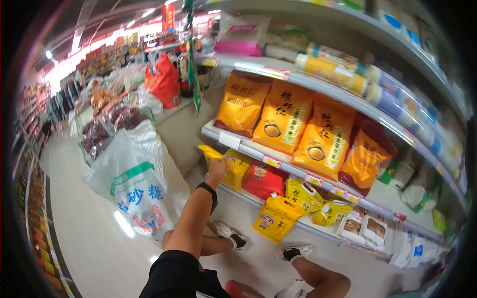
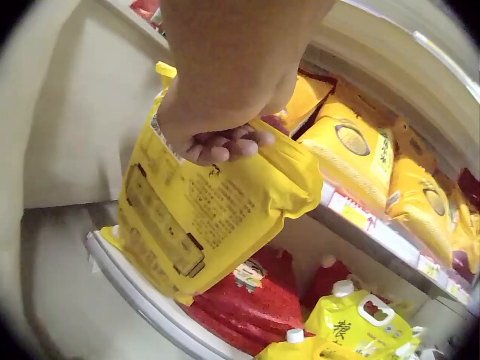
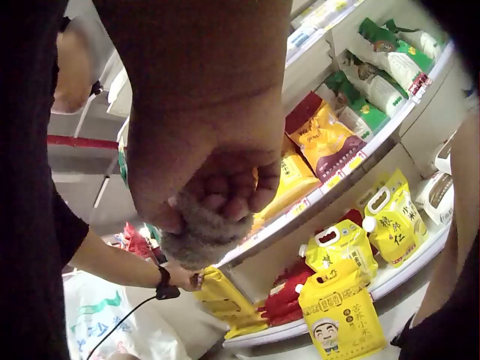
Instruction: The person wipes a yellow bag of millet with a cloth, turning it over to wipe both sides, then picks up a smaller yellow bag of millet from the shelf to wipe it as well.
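I have the left hand [image 2: 217, 139] curled firmly over the top of a yellow bag [image 2: 199, 214], which leans at the left end of the lower shelf [image 2: 154, 319], its base near the front edge. A red bag [image 2: 262, 300] lies just beside it, so I see little room that way; open floor [image 1: 84, 213] spreads in front. My right hand [image 3: 214, 161] has its fingers curled round a grey fuzzy thing [image 3: 204, 238].
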### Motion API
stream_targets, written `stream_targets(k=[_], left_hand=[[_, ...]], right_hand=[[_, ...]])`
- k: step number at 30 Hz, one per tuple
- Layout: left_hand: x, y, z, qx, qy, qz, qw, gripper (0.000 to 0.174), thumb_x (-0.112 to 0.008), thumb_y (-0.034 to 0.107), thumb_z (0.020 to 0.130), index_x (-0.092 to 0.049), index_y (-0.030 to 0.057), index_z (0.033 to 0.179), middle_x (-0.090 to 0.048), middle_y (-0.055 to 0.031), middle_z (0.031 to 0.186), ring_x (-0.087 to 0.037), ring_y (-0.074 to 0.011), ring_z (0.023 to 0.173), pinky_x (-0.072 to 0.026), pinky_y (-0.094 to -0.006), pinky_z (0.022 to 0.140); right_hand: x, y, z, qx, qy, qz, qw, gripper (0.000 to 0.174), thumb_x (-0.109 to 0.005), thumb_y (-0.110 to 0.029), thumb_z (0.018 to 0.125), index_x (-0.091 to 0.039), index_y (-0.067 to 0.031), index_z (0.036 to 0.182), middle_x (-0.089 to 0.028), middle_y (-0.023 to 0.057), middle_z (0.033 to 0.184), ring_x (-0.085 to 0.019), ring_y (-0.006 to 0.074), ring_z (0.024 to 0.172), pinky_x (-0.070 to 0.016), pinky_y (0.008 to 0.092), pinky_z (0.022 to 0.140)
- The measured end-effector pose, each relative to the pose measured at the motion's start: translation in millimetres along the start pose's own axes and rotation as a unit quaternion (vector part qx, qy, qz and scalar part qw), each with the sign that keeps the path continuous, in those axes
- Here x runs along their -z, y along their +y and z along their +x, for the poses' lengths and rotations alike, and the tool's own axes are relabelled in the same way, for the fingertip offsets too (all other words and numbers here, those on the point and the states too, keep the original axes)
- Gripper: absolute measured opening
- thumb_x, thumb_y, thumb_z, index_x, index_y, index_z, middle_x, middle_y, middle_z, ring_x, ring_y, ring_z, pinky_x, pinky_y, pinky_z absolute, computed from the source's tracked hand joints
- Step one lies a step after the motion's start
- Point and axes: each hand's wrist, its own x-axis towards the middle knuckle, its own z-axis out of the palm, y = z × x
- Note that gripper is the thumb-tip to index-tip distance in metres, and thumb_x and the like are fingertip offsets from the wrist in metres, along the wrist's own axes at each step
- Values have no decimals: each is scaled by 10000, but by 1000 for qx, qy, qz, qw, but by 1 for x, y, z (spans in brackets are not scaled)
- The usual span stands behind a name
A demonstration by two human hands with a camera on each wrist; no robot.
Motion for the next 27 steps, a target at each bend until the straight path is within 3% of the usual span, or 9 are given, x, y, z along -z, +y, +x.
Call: stream_targets(k=[9, 12, 13, 14, 16, 20, 23, 25, 27], left_hand=[[89, 93, -126, 4, -156, 103, 982, 328, -614, 257, 958, -579, 50, 707, -533, -50, 544, -503, -167, 433, -401, -319, 441], [121, 97, -216, 54, -204, 6, 977, 258, -612, 255, 976, -629, 41, 835, -567, -30, 616, -438, -124, 443, -355, -285, 450], [128, 114, -251, 49, -230, -21, 972, 246, -609, 259, 983, -640, 40, 875, -583, -21, 647, -414, -110, 441, -339, -276, 449], [125, 133, -287, 64, -211, -10, 975, 238, -606, 259, 987, -648, 43, 895, -596, -10, 680, -400, -96, 441, -338, -272, 449], [128, 148, -336, 81, -220, -10, 972, 224, -602, 260, 992, -654, 52, 924, -605, 10, 708, -372, -73, 440, -329, -269, 442], [109, 187, -407, 128, -249, -106, 954, 367, -625, 308, 980, -642, -17, 1150, -708, -91, 984, -688, -171, 797, -550, -273, 740], [118, 197, -425, 191, -285, -123, 931, 395, -626, 299, 985, -624, -25, 1210, -708, -117, 1097, -705, -210, 961, -562, -318, 855], [114, 214, -438, 223, -327, -131, 909, 391, -628, 278, 991, -613, -21, 1243, -701, -123, 1151, -696, -224, 1033, -559, -349, 892], [103, 236, -473, 199, -299, -54, 932, 397, -619, 326, 992, -638, -42, 1142, -724, -95, 939, -684, -131, 675, -517, -206, 601]], right_hand=[[-8, 28, -51, -218, -20, 68, 973, 324, -707, -247, 834, -736, -78, 1109, -661, 218, 1228, -598, 432, 1175, -492, 495, 988], [-37, 74, -60, -148, 110, 75, 980, 363, -694, -232, 873, -713, -80, 1202, -627, 228, 1235, -551, 428, 1168, -453, 514, 1026], [-64, 102, -59, -161, 116, 337, 920, 426, -727, -269, 908, -661, -67, 1278, -625, 183, 1271, -530, 349, 1270, -456, 450, 1053], [-56, 88, -53, -315, 98, 591, 737, 511, -736, -343, 945, -597, -45, 1337, -610, 125, 1294, -517, 259, 1306, -450, 421, 1074], [-85, 101, -40, -477, 134, 645, 582, 555, -737, -413, 949, -585, -32, 1323, -587, 69, 1325, -575, 210, 1200, -475, 433, 1012], [-185, 142, -28, -358, 88, 369, 853, 543, -654, -463, 996, -653, 25, 1234, -647, 146, 1136, -623, 246, 1099, -501, 378, 895], [-140, 101, -14, -475, -98, 482, 730, 591, -641, -517, 989, -589, -70, 1372, -652, 107, 1081, -584, 205, 965, -479, 345, 933], [-117, 83, -6, -464, -192, 437, 746, 589, -584, -525, 1015, -573, -72, 1392, -656, 103, 1117, -588, 196, 920, -494, 327, 867], [-123, 84, -10, -446, -291, 384, 755, 590, -527, -534, 1041, -556, -75, 1412, -661, 99, 1153, -592, 186, 876, -509, 310, 801]])
